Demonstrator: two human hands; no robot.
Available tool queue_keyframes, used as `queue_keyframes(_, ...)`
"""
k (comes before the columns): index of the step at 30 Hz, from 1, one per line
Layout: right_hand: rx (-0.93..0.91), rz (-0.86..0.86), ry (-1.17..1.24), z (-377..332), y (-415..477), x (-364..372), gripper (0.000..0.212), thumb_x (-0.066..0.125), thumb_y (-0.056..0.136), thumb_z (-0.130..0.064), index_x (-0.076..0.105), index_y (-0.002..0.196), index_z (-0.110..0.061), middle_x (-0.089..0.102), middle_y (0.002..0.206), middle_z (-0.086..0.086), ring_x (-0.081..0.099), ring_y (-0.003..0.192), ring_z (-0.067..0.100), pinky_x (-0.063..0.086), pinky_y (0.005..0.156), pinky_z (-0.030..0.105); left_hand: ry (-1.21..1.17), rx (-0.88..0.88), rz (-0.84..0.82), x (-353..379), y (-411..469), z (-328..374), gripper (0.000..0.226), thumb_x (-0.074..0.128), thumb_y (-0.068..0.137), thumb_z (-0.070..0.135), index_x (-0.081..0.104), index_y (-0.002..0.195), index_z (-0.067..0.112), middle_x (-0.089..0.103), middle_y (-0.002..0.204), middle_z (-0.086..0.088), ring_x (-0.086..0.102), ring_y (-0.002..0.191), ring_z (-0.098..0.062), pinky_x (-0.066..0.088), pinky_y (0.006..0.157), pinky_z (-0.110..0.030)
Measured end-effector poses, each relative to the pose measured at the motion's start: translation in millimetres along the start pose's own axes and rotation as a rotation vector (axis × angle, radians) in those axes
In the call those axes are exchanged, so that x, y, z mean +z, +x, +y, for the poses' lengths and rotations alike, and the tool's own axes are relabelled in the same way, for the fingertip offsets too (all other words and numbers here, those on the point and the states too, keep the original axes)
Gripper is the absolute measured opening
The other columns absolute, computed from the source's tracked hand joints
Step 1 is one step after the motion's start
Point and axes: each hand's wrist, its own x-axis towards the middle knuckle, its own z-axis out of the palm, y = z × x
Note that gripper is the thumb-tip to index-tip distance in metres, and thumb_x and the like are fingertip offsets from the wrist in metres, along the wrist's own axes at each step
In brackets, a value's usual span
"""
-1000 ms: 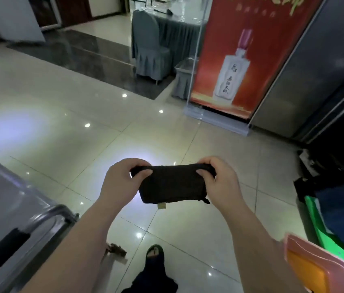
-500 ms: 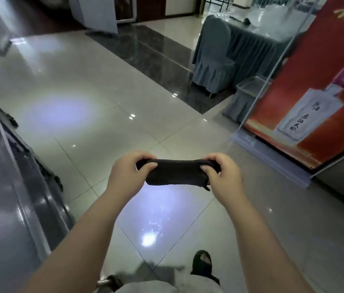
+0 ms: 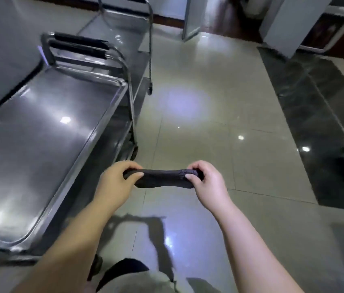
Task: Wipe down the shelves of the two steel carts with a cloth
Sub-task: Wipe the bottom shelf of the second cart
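A dark folded cloth (image 3: 163,178) stretches between my two hands above the tiled floor. My left hand (image 3: 117,182) grips its left end and my right hand (image 3: 207,182) pinches its right end. A steel cart (image 3: 40,132) stands to my left, its shiny top shelf bare, with black-padded handle bars at its far end. A second steel cart (image 3: 124,30) stands behind it, further away, partly hidden by the first. Both hands are to the right of the near cart's edge and do not touch it.
Glossy pale floor tiles (image 3: 198,115) spread ahead and to the right. A dark tiled strip (image 3: 314,115) runs along the right. White panels and a doorway (image 3: 194,17) stand at the back. A grey wall (image 3: 2,39) borders the carts on the left.
My view has swung left, away from the red banner and covered table, and both carts have come into sight. The cloth stays held in both hands, now folded narrower.
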Motion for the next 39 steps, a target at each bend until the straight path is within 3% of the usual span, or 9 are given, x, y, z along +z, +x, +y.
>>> queue_keyframes(8,-0.144,-0.198,0.090,11.1,124.7,28.7,0.020,0.065,0.082,0.000,0.062,0.085,-0.020,0.054,0.080,-0.020,0.048,0.076,-0.011,0.031,0.069,0.003,0.114,-0.118,0.219,5.2,51.1,-18.9,0.014,0.069,0.083,0.026,0.065,0.087,0.038,0.064,0.088,0.022,0.059,0.084,0.000,0.048,0.076,-0.021)
queue_keyframes(12,-0.148,-0.287,0.050,10.5,193.7,55.6,0.014,0.063,0.085,0.000,0.064,0.089,-0.013,0.057,0.085,-0.008,0.047,0.080,0.006,0.031,0.070,0.004,0.170,-0.205,0.185,2.6,107.4,-39.1,0.017,0.066,0.083,0.031,0.061,0.085,0.047,0.062,0.085,0.028,0.057,0.085,0.010,0.039,0.072,-0.007)
queue_keyframes(14,-0.146,-0.322,0.049,6.9,226.5,64.7,0.013,0.062,0.086,-0.002,0.064,0.095,-0.011,0.062,0.094,0.001,0.053,0.088,0.016,0.040,0.076,0.018,0.157,-0.237,0.211,-0.4,136.4,-43.6,0.022,0.067,0.082,0.032,0.058,0.084,0.053,0.060,0.087,0.033,0.054,0.088,0.014,0.037,0.070,-0.003)
queue_keyframes(16,-0.161,-0.329,0.049,3.7,257.9,70.4,0.014,0.062,0.086,-0.001,0.065,0.097,-0.010,0.062,0.097,0.004,0.055,0.089,0.018,0.043,0.077,0.025,0.102,-0.255,0.229,-3.9,163.2,-47.7,0.028,0.069,0.082,0.029,0.059,0.083,0.055,0.061,0.087,0.030,0.058,0.087,0.008,0.042,0.076,-0.011)
queue_keyframes(22,-0.324,-0.418,0.059,-4.6,343.8,95.9,0.028,0.064,0.085,-0.002,0.059,0.089,-0.029,0.058,0.087,-0.012,0.050,0.080,-0.005,0.034,0.070,0.003,0.108,-0.336,0.371,-3.1,218.0,-56.2,0.017,0.070,0.083,0.026,0.065,0.089,0.041,0.058,0.089,0.035,0.053,0.085,0.011,0.041,0.075,-0.018)
queue_keyframes(28,-0.575,-0.845,-0.084,16.7,413.8,150.8,0.028,0.060,0.087,0.003,0.057,0.095,-0.024,0.052,0.091,-0.011,0.049,0.087,0.008,0.039,0.079,0.018,0.139,-0.630,0.611,38.8,224.2,-79.4,0.019,0.073,0.080,0.022,0.067,0.089,0.037,0.059,0.088,0.021,0.057,0.089,-0.004,0.046,0.088,-0.030)
queue_keyframes(32,-0.687,-1.088,-0.229,43.7,435.5,183.4,0.033,0.056,0.092,0.000,0.058,0.121,-0.017,0.049,0.108,-0.007,0.043,0.099,0.008,0.037,0.091,0.024,0.130,-0.770,0.686,83.5,222.0,-93.0,0.016,0.073,0.081,0.020,0.069,0.091,0.031,0.060,0.088,0.019,0.060,0.090,-0.010,0.048,0.089,-0.040)
queue_keyframes(37,-0.745,-1.050,-0.334,85.0,445.7,230.5,0.021,0.049,0.095,-0.003,0.063,0.111,0.000,0.053,0.111,0.015,0.046,0.105,0.026,0.040,0.091,0.033,0.244,-0.877,0.618,121.3,243.3,-145.6,0.009,0.065,0.089,0.023,0.069,0.096,0.026,0.065,0.097,0.007,0.057,0.099,-0.023,0.042,0.091,-0.046)
queue_keyframes(39,-0.716,-0.964,-0.281,101.1,453.9,254.3,0.018,0.053,0.093,-0.003,0.065,0.107,-0.001,0.055,0.108,0.012,0.048,0.102,0.023,0.038,0.090,0.025,0.287,-0.870,0.621,130.5,259.0,-179.1,0.010,0.063,0.090,0.024,0.069,0.098,0.026,0.066,0.101,0.005,0.056,0.101,-0.025,0.040,0.089,-0.042)
